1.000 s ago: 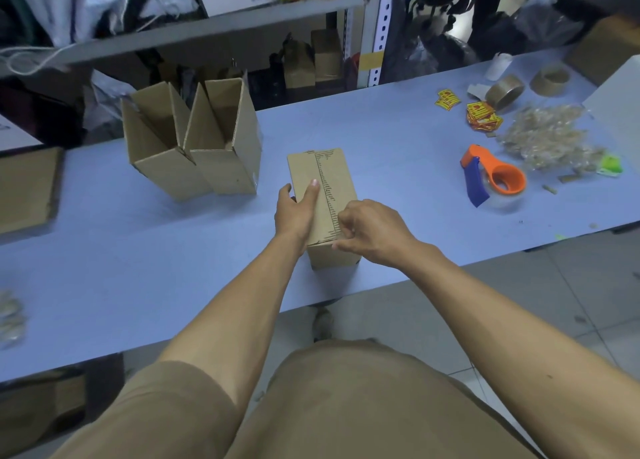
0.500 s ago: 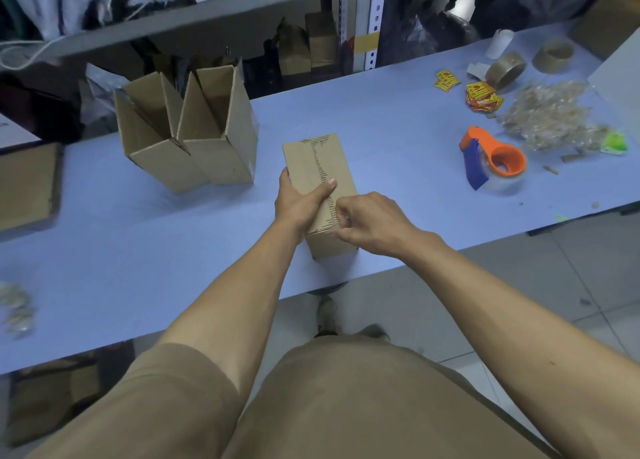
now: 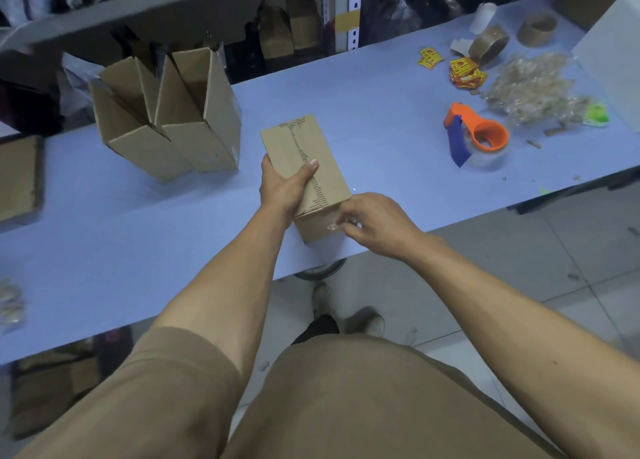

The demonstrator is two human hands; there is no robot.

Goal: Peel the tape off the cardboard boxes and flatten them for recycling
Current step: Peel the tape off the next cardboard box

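Sealed box (image 3: 304, 160): left hand (image 3: 284, 190) grips its top, right hand (image 3: 374, 224) pinches tape end (image 3: 333, 227) on near face. Two opened boxes (image 3: 166, 119) left of it stand unflattened.

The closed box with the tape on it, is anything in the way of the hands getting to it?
No, nothing visible is in the way. The left hand already grips the closed box from its left side, and the right hand is at its near end, pinching what looks like clear tape.
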